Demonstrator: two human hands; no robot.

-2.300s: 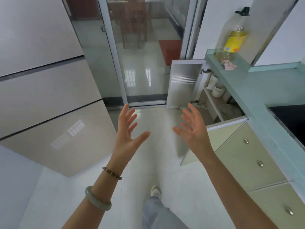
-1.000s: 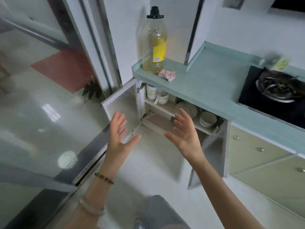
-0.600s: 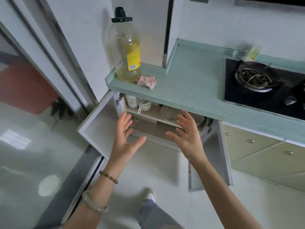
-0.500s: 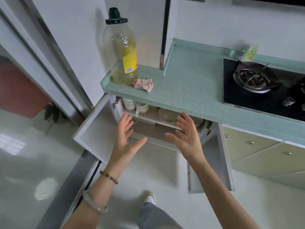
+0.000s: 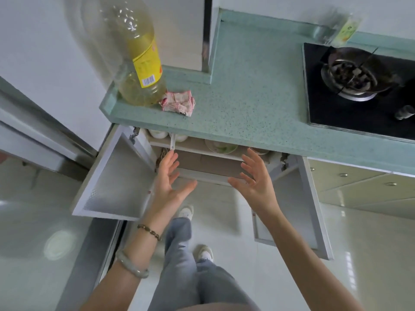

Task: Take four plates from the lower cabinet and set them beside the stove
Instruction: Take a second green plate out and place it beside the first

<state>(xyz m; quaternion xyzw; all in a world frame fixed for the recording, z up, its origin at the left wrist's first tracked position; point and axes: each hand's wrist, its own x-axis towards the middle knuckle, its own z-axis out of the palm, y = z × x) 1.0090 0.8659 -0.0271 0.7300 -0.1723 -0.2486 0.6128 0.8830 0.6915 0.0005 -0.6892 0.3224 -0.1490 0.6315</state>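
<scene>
Both hands are spread wide and hold nothing: the left hand (image 5: 167,185) and the right hand (image 5: 256,180) face each other just in front of the open cabinet (image 5: 202,162), between its two swung-out doors. Past them, plates (image 5: 221,147) lie on the upper shelf, under the bench (image 5: 247,108) front edge. A bottle (image 5: 139,63) and cloth (image 5: 178,102) sit at the bench's left end; the stove (image 5: 359,86) is at its right.

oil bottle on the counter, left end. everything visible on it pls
The oil bottle is large, clear plastic, standing upright on the far left corner of the green speckled countertop. Yellowish oil fills roughly its lower part; the upper part looks empty. A yellow label with a barcode wraps its middle. Its cap is out of frame. A crumpled pink-and-white cloth lies against its base. Neither hand touches it.
</scene>
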